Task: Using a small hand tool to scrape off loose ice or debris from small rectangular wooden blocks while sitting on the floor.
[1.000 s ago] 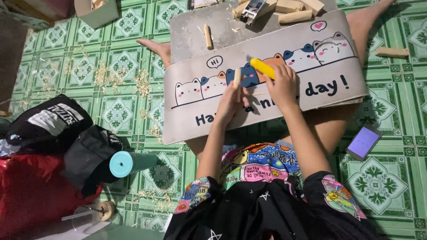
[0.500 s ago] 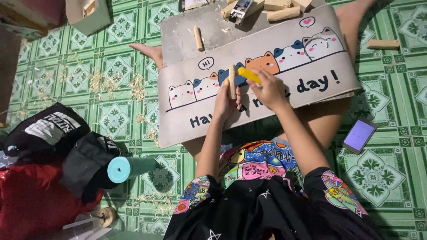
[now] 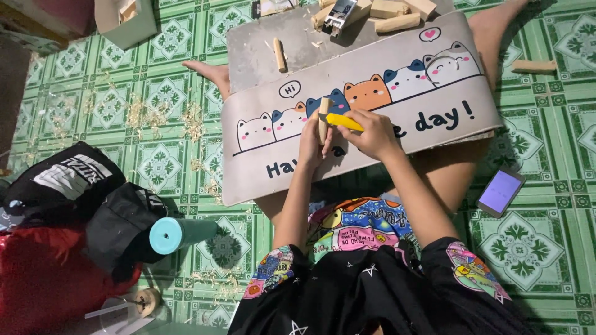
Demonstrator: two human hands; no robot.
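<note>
Raised since earlier, left hand (image 3: pixel 308 144) grips a wooden stick (image 3: pixel 323 118); right hand (image 3: pixel 372 133) clutches a yellow knife (image 3: pixel 343 121), blade risking fingers

The floor (image 3: pixel 546 248) is green tile with white flower patterns; the board (image 3: pixel 385 99) is grey with cartoon cats in white, blue and orange; the knife (image 3: pixel 343 121) is yellow; the stick (image 3: pixel 323 118) pale tan; the cup (image 3: pixel 180 232) teal; the phone (image 3: pixel 500 191) glows lilac; the bag (image 3: pixel 37 291) red.
</note>
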